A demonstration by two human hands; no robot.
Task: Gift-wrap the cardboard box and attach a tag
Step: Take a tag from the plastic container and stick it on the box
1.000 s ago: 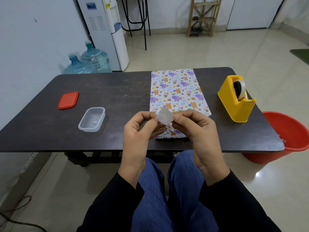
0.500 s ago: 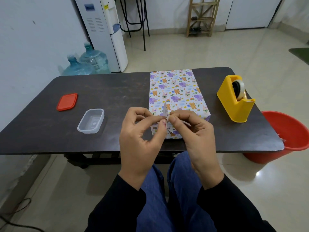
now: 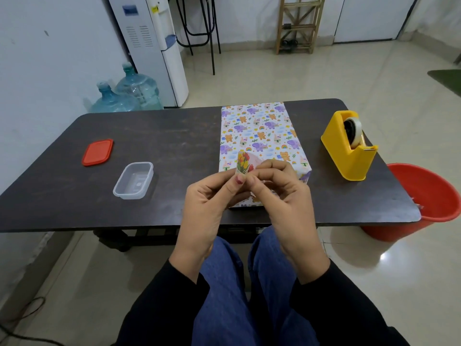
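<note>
The dark table (image 3: 174,136) keeps everything close to the person. The box (image 3: 259,131) lies flat in the middle, fully covered in animal paper, so it looks ready for its tag. The yellow tape holder (image 3: 349,156) sits to its right, easy to reach. The left hand (image 3: 207,206) and right hand (image 3: 284,198) are raised over the box's near end. Both pinch 1 small tag, maybe to peel it. The clear tub (image 3: 133,181) and red lid (image 3: 97,152) lie apart on the left. The tag (image 3: 243,162) shows bright flowers and is not on the box yet.
</note>
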